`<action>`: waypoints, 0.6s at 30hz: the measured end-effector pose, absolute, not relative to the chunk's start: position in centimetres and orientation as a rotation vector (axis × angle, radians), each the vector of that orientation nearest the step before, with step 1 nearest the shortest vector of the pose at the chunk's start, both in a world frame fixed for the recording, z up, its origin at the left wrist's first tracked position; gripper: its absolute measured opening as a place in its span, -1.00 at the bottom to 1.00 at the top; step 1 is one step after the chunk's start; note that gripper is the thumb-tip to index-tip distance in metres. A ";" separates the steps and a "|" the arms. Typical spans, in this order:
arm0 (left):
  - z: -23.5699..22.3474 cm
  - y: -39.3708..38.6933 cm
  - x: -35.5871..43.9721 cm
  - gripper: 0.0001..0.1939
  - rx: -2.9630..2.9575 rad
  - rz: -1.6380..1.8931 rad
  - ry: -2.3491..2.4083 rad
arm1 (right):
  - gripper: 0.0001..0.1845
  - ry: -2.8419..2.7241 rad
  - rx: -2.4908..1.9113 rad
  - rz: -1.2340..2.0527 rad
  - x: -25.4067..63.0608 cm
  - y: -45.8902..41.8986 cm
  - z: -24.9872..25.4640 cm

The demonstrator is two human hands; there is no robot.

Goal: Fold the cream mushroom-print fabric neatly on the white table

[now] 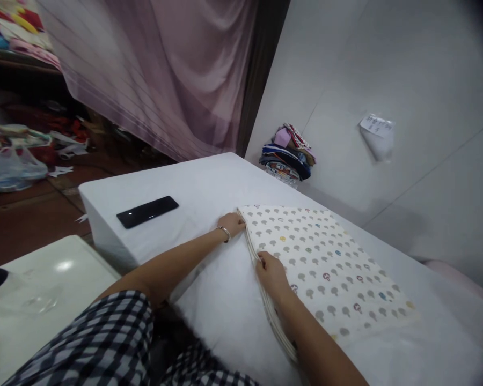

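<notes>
A folded cream cloth point(322, 252) printed with grey and coloured mushroom shapes lies flat on the white-covered table point(193, 187). Its layered edge faces me. My left hand point(232, 224), with a bracelet on the wrist, pinches the far corner of that edge. Closer to me, my right hand point(271, 271) has its fingers curled over the same edge, gripping the layers. Below my right wrist the folded edge runs on toward me, partly hidden by my forearm.
A black phone point(147, 212) lies on the table at left. Folded clothes point(287, 155) are stacked beyond the far edge by the white wall. A pink curtain point(177, 69) hangs behind. At lower left stands a pale glossy surface point(64, 284); bags point(16, 166) lie on the floor.
</notes>
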State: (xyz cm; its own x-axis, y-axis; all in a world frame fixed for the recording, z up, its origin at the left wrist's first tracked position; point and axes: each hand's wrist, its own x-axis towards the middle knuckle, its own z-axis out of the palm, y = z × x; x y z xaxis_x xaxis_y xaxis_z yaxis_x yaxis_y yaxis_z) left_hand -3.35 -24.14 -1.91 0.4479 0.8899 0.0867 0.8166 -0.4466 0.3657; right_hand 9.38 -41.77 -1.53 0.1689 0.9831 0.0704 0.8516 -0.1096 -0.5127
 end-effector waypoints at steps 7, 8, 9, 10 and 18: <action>-1.7 -23.7 -2.4 -0.74 2.314 0.323 1.629 | -0.65 -1.724 -1.975 0.409 9.6 -42.0 -1.7; -1.6 -23.6 -2.2 -0.72 2.289 0.316 1.647 | -0.66 -1.673 -1.960 0.441 9.8 -42.0 -1.8; -1.5 -23.5 -2.0 -0.71 2.266 0.309 1.660 | -0.66 -1.628 -1.951 0.469 10.0 -42.0 -1.8; -1.5 -23.5 -1.8 -0.71 2.248 0.302 1.668 | -0.66 -1.600 -1.945 0.488 10.1 -42.1 -1.8; -0.7 -23.3 -1.4 -0.72 2.193 0.263 1.621 | -0.66 -1.764 -2.033 0.380 9.3 -42.2 -1.3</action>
